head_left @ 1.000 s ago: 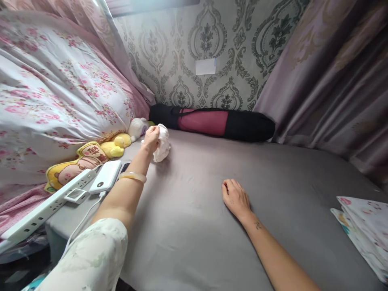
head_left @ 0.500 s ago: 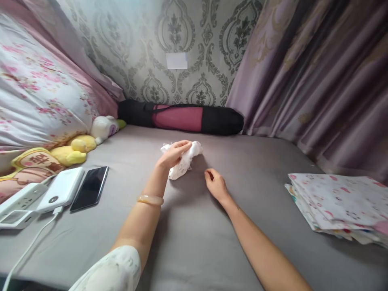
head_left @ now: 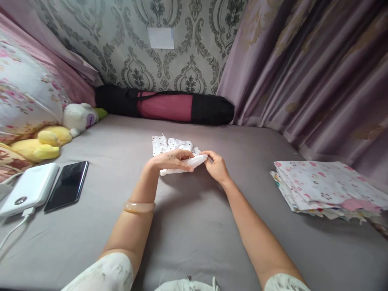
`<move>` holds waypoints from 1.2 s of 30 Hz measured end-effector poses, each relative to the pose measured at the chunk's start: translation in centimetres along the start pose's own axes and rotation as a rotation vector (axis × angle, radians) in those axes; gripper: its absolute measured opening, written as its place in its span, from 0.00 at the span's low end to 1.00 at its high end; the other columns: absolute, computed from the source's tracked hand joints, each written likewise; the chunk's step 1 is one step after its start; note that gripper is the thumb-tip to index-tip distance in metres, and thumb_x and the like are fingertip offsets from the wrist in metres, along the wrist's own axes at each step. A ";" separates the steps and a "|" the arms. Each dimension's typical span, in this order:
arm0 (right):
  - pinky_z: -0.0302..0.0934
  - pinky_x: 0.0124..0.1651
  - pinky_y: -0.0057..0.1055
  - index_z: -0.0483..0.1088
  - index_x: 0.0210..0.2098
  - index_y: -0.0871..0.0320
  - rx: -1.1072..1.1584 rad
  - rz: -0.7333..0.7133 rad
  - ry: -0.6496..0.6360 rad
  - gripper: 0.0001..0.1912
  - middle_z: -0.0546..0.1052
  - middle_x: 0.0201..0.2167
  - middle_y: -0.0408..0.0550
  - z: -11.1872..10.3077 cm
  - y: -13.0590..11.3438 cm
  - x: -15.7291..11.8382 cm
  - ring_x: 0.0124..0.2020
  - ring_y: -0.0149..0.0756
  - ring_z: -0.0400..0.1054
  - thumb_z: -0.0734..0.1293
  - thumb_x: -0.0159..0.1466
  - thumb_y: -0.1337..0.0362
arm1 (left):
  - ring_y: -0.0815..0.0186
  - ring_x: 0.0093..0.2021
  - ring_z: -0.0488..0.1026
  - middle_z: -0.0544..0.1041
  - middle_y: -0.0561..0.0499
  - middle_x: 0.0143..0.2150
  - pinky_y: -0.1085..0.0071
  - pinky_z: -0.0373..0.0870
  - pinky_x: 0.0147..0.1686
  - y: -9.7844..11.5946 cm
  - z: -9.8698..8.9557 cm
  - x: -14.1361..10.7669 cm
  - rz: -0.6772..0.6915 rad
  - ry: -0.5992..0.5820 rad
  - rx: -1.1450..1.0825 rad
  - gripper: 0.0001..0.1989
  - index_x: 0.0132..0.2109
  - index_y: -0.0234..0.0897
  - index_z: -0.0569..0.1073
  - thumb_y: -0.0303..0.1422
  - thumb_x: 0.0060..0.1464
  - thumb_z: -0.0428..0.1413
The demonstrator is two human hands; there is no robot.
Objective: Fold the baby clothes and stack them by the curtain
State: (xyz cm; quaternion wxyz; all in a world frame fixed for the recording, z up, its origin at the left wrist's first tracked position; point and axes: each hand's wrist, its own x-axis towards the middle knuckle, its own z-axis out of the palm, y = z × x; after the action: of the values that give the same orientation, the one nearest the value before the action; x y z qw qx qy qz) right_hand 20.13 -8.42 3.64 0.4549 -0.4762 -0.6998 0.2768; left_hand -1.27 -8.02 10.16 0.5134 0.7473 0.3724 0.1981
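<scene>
A small white cloth with dark specks (head_left: pixel 178 144) lies crumpled on the grey sheet (head_left: pixel 188 226), in front of me. My left hand (head_left: pixel 175 160) grips its near part, thumb on top and fingers folded over the fabric. At the right end of the raised white edge, my right hand (head_left: pixel 216 165) pinches the cloth between thumb and fingertips. Part of the cloth is hidden beneath my left hand.
On the right lies a stack of folded printed cloths (head_left: pixel 324 186). A black phone (head_left: pixel 67 185) and a white power bank (head_left: pixel 30 189) with a cable are at left, near plush toys (head_left: pixel 79 118). A black and red long bag (head_left: pixel 165 106) lies along the wall.
My right hand, apart from the cloth before, now holds its edge. The cloth is more spread out, with its near edge lifted between both hands. The view has shifted a little.
</scene>
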 end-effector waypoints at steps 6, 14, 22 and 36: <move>0.63 0.41 0.28 0.74 0.37 0.57 -0.165 -0.034 0.084 0.10 0.79 0.33 0.46 -3.3 -3.9 0.3 0.34 0.35 0.71 0.61 0.61 0.64 | 0.65 0.28 0.71 0.76 0.52 0.29 0.74 0.62 0.24 0.4 -0.9 -1.0 0.015 0.095 -0.030 0.10 0.35 0.39 0.79 0.33 0.42 0.66; 0.59 0.32 0.26 0.74 0.33 0.58 -0.191 0.118 -0.035 0.08 0.76 0.27 0.42 -7.2 -6.6 0.2 0.28 0.33 0.68 0.63 0.58 0.63 | 0.65 0.31 0.71 0.75 0.50 0.35 0.72 0.64 0.27 0.7 -0.5 -1.1 0.119 0.283 -0.295 0.16 0.44 0.37 0.76 0.36 0.47 0.62; 0.52 0.27 0.26 0.74 0.29 0.57 -0.588 0.256 -0.444 0.08 0.75 0.24 0.42 -7.9 -2.4 0.0 0.25 0.32 0.65 0.67 0.59 0.60 | 0.65 0.34 0.70 0.75 0.50 0.33 0.71 0.64 0.32 -1.9 2.6 2.7 0.120 0.411 -0.047 0.09 0.37 0.38 0.78 0.37 0.52 0.58; 0.63 0.41 0.30 0.77 0.37 0.56 -0.139 0.054 -0.146 0.14 0.80 0.35 0.46 -3.8 -2.2 0.9 0.36 0.36 0.72 0.63 0.65 0.56 | 0.66 0.30 0.71 0.76 0.50 0.30 0.73 0.64 0.28 -1.8 1.6 1.5 0.050 0.361 -0.168 0.15 0.34 0.36 0.79 0.45 0.52 0.60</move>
State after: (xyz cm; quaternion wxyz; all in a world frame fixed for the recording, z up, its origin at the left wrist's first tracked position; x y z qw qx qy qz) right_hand 22.51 -8.60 7.40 0.3611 -0.5037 -0.7355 0.2737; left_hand 0.17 -7.50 7.80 0.4936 0.6635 0.4217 0.3719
